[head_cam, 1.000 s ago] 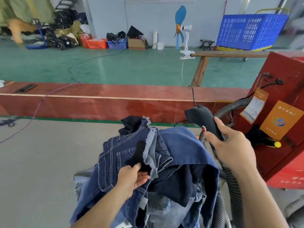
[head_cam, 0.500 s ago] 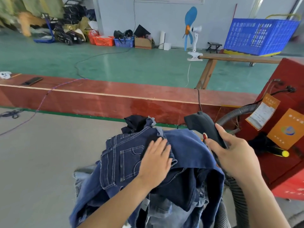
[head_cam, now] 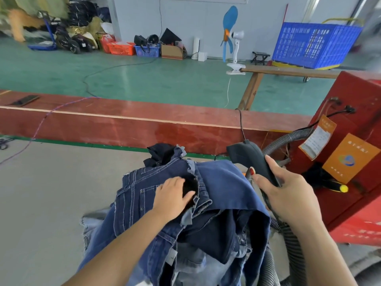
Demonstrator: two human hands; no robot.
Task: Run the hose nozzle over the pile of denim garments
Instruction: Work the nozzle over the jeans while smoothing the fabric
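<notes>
A pile of dark and light blue denim garments (head_cam: 222, 188) is heaped in front of me on the grey floor. My left hand (head_cam: 171, 197) lies on the top pair of jeans, with fingers and thumb curled into its dark waistband opening. My right hand (head_cam: 288, 195) grips the handle of the black hose nozzle (head_cam: 247, 157), which is held just above the pile's right edge with its head pointing up and left. The grey ribbed hose (head_cam: 292, 250) runs down past my right wrist beside the pile.
A red machine (head_cam: 360, 141) with orange labels stands close on the right, a second ribbed hose (head_cam: 284, 139) plugged into it. A long red bench (head_cam: 144, 124) crosses behind the pile, a phone (head_cam: 24, 100) on it. A fan (head_cam: 231, 38) and blue crate (head_cam: 315, 46) stand farther back.
My left hand first held a dark fold of the jeans, then lay flat on top, and now curls into the waistband opening. The nozzle stayed beside the pile.
</notes>
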